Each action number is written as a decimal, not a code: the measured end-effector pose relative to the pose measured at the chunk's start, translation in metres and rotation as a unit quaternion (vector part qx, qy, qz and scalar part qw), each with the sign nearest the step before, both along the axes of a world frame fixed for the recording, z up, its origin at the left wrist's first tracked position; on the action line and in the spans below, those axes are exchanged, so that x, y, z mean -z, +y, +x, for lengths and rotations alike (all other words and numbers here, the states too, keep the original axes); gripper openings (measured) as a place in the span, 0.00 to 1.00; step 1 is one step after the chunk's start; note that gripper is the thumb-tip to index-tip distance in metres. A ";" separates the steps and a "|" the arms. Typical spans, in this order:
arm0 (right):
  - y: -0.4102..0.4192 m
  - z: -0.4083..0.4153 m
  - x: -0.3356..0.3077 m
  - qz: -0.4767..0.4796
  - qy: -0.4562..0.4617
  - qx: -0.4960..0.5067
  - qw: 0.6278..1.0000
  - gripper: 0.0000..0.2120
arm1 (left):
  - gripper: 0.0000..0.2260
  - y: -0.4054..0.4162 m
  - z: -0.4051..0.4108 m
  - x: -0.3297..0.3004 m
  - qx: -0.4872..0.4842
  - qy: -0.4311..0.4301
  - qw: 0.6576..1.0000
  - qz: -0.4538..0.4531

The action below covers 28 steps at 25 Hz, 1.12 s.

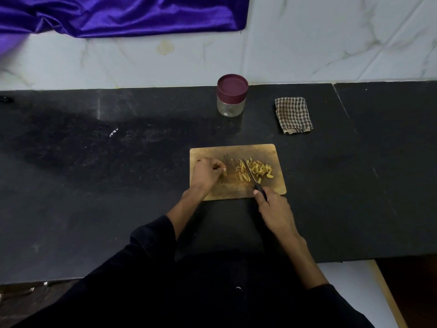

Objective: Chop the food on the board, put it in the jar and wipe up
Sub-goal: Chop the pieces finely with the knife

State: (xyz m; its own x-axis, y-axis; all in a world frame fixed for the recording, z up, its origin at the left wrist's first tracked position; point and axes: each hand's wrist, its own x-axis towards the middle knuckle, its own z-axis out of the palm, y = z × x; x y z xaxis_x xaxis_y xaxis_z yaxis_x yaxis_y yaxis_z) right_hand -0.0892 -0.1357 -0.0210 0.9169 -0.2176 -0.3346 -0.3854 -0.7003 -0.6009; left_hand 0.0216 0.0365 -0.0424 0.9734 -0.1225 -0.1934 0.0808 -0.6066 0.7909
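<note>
A dark, speckled stone counter (118, 185) fills the middle of the view — dull sheen and pale smears toward nine o'clock, a seam toward two o'clock. Behind it at twelve o'clock rises a wall (331, 39) of pale marble-veined tiles. A glossy purple cloth (123, 15) drapes over the wall at eleven o'clock. Light is dim and even.

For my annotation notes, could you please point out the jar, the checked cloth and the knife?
jar (231, 107): head view, on its clear glass body below the maroon lid.
checked cloth (293, 114): head view, middle of the folded fabric.
knife (249, 171): head view, on the blade.
</note>
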 end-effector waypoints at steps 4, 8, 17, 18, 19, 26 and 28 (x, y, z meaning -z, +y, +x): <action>0.000 0.000 0.000 0.002 -0.002 -0.001 1.000 0.15 | 0.04 0.000 -0.003 0.001 -0.005 -0.020 1.000 0.011; 0.001 0.001 0.001 0.006 0.005 0.003 1.000 0.15 | 0.07 0.006 -0.010 -0.002 -0.005 -0.070 0.997 0.009; 0.036 0.008 -0.001 -0.001 0.021 -0.076 0.997 0.11 | 0.10 0.004 -0.024 0.008 -0.016 -0.096 0.994 0.049; 0.040 0.010 0.000 -0.008 0.022 -0.083 0.996 0.12 | 0.10 0.003 -0.024 0.010 -0.023 -0.096 0.994 0.052; 0.042 0.012 0.001 -0.011 0.022 -0.088 0.996 0.13 | 0.10 0.002 -0.024 0.012 -0.026 -0.097 0.993 0.054; 0.049 0.019 0.001 -0.028 0.036 -0.097 0.994 0.14 | 0.09 0.000 -0.023 0.014 -0.030 -0.100 0.992 0.066; 0.051 0.021 0.001 -0.036 0.034 -0.101 0.994 0.13 | 0.09 0.000 -0.023 0.014 -0.028 -0.102 0.992 0.073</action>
State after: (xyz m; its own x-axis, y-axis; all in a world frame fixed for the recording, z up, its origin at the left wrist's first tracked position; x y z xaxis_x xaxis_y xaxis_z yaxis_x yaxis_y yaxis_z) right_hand -0.0686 -0.0852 -0.0220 0.9198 -0.0573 -0.3882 -0.2711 -0.8080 -0.5232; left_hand -0.0014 0.0361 -0.0566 0.9986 -0.0519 -0.0031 -0.0350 -0.7151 0.6981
